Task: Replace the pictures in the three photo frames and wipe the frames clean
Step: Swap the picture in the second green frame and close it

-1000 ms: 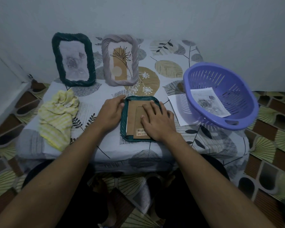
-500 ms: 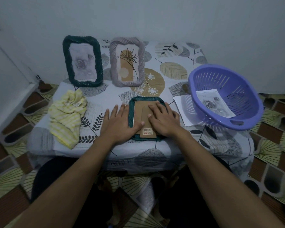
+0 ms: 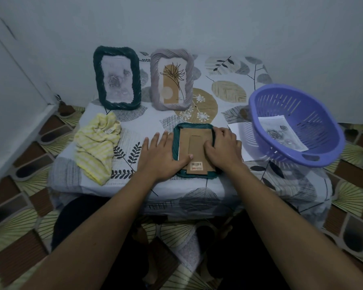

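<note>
A teal photo frame (image 3: 197, 127) lies face down at the table's front middle, its brown cardboard back (image 3: 194, 143) and stand facing up. My left hand (image 3: 159, 155) lies flat beside its left rim, fingers straight, thumb pressing the cardboard. My right hand (image 3: 223, 148) sits on the right rim with fingers bent over it and the thumb on the cardboard. A dark green frame (image 3: 116, 78) with a rose picture and a greyish frame (image 3: 172, 79) with a flower drawing stand at the back. A yellow striped cloth (image 3: 96, 147) lies crumpled at the left.
A purple slotted basket (image 3: 296, 124) tilts at the table's right side, holding a printed rose picture (image 3: 281, 132). A white sheet (image 3: 238, 130) lies partly under it. The leaf-patterned tablecloth (image 3: 228, 84) covers a low table against the wall; patterned floor lies around.
My right hand slid from the middle of the cardboard back to the frame's right rim and bent its fingers. My left hand stays flat with its thumb on the cardboard.
</note>
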`<state>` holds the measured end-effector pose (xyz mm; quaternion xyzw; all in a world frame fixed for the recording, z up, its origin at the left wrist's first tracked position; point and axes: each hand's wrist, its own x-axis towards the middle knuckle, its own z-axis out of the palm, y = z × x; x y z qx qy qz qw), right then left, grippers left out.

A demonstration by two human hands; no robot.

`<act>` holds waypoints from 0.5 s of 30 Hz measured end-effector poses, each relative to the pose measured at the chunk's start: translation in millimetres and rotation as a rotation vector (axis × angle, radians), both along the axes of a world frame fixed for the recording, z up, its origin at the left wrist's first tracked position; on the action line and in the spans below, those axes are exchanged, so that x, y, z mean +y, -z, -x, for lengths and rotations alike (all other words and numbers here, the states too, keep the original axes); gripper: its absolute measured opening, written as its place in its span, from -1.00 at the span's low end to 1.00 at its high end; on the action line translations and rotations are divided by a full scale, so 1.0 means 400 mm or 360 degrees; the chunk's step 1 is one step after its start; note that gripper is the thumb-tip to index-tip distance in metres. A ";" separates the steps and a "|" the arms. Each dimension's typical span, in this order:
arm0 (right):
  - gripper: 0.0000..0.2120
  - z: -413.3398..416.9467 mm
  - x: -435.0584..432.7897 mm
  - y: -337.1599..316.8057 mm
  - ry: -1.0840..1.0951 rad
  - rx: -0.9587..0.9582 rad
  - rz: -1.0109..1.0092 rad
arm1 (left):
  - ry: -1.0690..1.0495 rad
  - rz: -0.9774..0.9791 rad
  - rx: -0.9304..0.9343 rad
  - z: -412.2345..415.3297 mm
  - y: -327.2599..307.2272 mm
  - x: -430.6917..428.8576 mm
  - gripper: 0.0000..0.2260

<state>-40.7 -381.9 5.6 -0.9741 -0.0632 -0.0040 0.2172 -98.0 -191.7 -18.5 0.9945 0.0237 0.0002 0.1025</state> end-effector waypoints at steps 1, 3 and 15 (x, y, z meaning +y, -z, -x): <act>-0.48 0.004 0.002 0.005 0.0011 -0.0029 0.0035 | 0.0002 0.0001 0.0000 0.000 -0.001 0.000 -0.03; -0.50 0.008 0.008 0.009 0.0044 -0.0085 0.0050 | 0.0002 0.0004 0.0005 0.000 -0.002 0.000 -0.03; -0.48 0.000 -0.001 0.018 0.0145 -0.0044 -0.0195 | 0.0006 -0.0006 0.0028 -0.005 0.003 0.003 0.00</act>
